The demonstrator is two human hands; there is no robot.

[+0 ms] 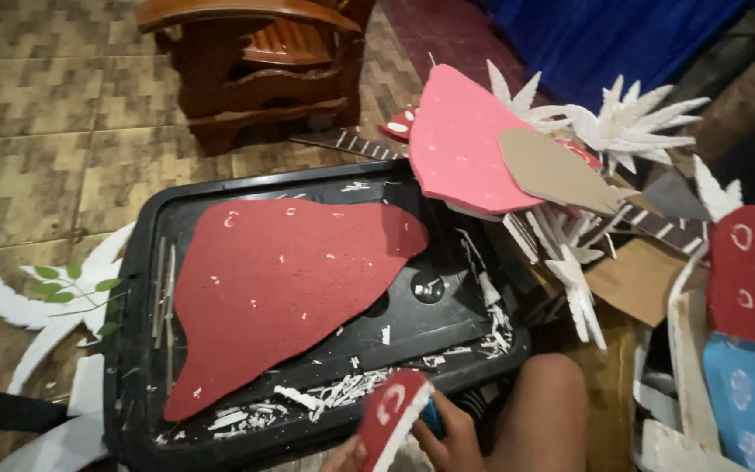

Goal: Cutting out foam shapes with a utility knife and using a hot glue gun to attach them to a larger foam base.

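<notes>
At the bottom edge, my left hand [340,456] shows only a few fingers, which hold a small red foam piece [391,413] with a white edge and white marks. My right hand [453,440] is closed around a small blue tool [432,418] pressed against that piece's right side. Both hands hover over the near rim of a black plastic tray [137,262]. A large red foam shape [277,280] lies flat in the tray, among white foam shavings [325,395]. My bare knee [543,406] is just right of the hands.
A pink foam shape [456,144], a brown cardboard cutout [557,170] and white spiky foam leaves [631,122] are piled at the tray's far right. Red and blue foam pieces [753,323] stand at the right. A wooden chair [259,61] is behind, and white foam leaves [45,310] lie on the tiled floor at left.
</notes>
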